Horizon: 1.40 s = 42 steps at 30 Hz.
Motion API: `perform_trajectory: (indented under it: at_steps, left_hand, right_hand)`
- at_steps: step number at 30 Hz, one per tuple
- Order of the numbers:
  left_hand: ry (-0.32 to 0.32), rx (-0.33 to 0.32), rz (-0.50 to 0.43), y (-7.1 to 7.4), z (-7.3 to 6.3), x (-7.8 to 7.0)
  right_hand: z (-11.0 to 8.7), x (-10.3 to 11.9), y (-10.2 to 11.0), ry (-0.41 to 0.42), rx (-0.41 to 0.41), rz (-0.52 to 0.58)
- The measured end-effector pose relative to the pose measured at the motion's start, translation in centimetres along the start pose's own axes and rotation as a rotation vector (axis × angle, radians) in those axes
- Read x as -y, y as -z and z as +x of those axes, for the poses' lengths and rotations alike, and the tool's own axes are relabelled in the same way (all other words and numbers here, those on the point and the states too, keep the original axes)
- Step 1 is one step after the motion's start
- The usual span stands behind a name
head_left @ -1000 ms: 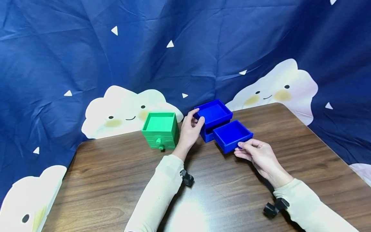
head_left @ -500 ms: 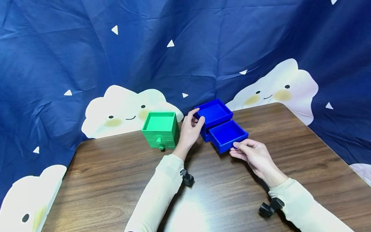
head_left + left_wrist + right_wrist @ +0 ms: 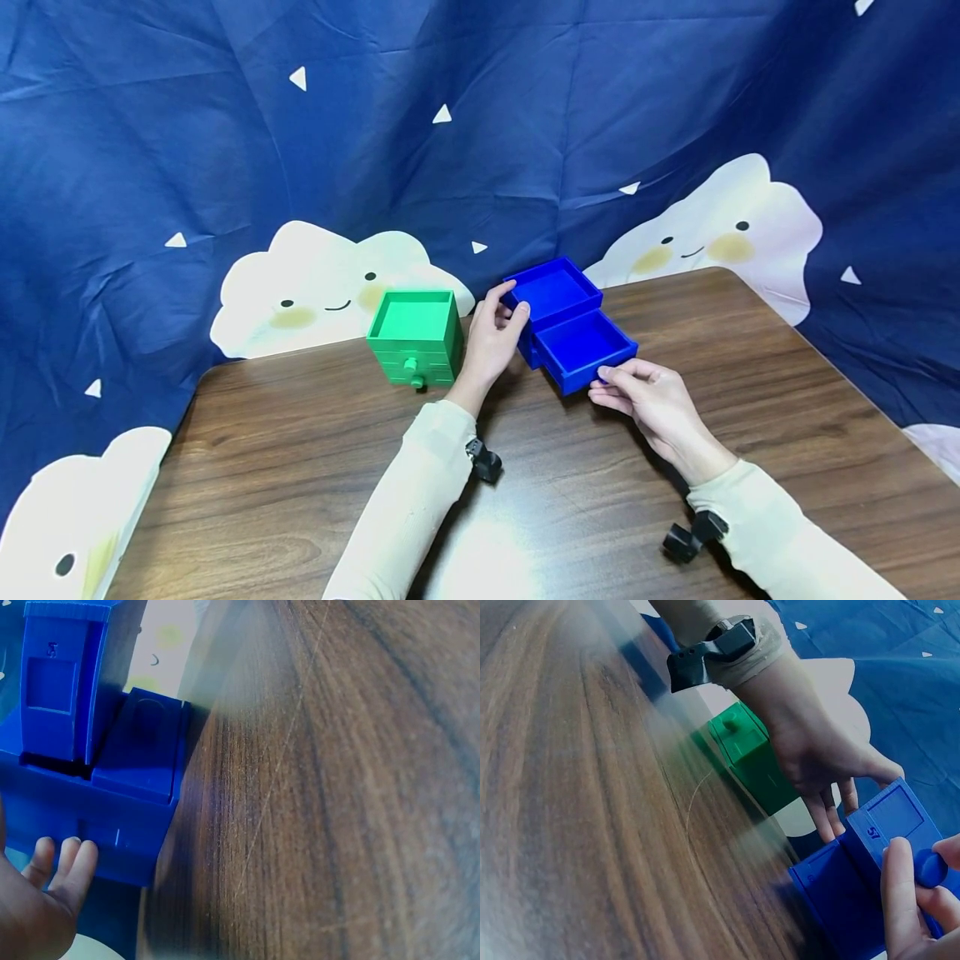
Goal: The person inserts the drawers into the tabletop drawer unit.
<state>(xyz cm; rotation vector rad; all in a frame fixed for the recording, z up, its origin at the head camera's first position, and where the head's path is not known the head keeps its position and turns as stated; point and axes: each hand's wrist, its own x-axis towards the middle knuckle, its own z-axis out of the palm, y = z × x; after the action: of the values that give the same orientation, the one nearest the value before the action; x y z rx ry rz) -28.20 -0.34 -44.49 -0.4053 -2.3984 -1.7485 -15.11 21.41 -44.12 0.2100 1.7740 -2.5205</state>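
Observation:
A small blue drawer cabinet [image 3: 553, 290], with a shallow tray top, stands toward the back of the table. Its drawer [image 3: 587, 340] sticks far out of the front, and nothing lies inside. My left hand [image 3: 491, 340] steadies the cabinet at its left side, thumb by the front corner. In the left wrist view several fingertips [image 3: 84, 859] press on the cabinet's side wall. At the drawer front, my right hand [image 3: 663, 408] pinches the round blue knob [image 3: 931, 868], seen between thumb and fingers in the right wrist view.
A green drawer cabinet [image 3: 412, 321] with round knobs stands just left of my left hand. Both sit on a brown wood-grain table [image 3: 300, 467]. Behind hangs a dark blue curtain [image 3: 510, 100] with clouds. Small black devices [image 3: 483, 461] are strapped at both wrists.
My right hand has moved left and inward, carrying the blue drawer from outside the cabinet partway into its slot. The left hand and green cabinet stay where they were.

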Motion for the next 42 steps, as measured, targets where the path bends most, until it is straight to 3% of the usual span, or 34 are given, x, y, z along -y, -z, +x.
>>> perform_trajectory:
  at_steps: [26, 42]
  left_hand:
    - [-0.005, -0.011, 0.009, -0.1, 0.2, 0.3]
    - [-0.014, -0.023, 0.01, -0.2, 0.1, 0.1]
  right_hand:
    - [1.1, -0.4, -0.7, -0.002, -0.052, -0.02]
    - [2.7, -0.3, -1.1, -0.001, -0.041, -0.015]
